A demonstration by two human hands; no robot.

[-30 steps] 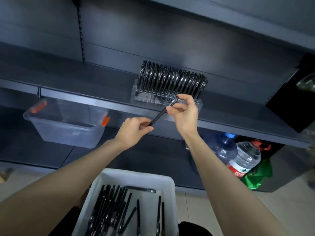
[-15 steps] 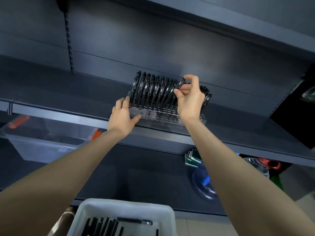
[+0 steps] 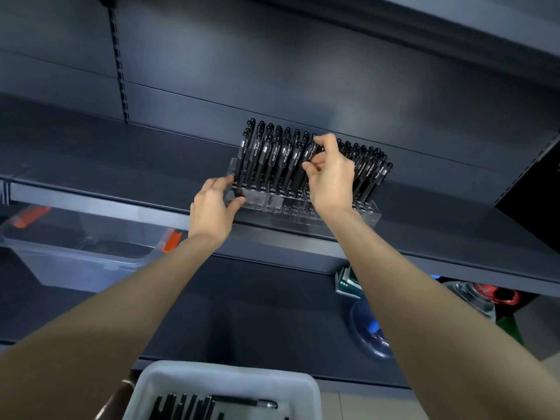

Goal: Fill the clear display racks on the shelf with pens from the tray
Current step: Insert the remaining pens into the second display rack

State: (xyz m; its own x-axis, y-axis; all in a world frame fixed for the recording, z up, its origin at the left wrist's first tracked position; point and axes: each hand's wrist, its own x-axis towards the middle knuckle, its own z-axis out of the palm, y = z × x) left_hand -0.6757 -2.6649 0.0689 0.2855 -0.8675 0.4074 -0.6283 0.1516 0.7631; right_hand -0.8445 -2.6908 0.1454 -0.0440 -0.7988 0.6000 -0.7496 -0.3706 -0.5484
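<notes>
A clear display rack (image 3: pixel 368 212) stands on the dark shelf (image 3: pixel 121 165), packed with several upright black pens (image 3: pixel 266 156). My right hand (image 3: pixel 330 174) pinches the top of one black pen (image 3: pixel 304 168) that stands slanted among the rack's middle rows. My left hand (image 3: pixel 213 207) grips the rack's left end, thumb on the front wall and fingers on the side. At the bottom edge, a white tray (image 3: pixel 230 380) holds several loose black pens (image 3: pixel 181 407).
A clear storage bin (image 3: pixel 75 256) with orange latches sits under the shelf at the left. Water bottles (image 3: pixel 368 331) and a green bag (image 3: pixel 512 328) lie low at the right. A black box (image 3: pixel 533 180) stands on the shelf's right end.
My right hand carried the pen from mid-air up into the rack and lowered it among the others. My left hand let go of that pen and took hold of the rack's left end.
</notes>
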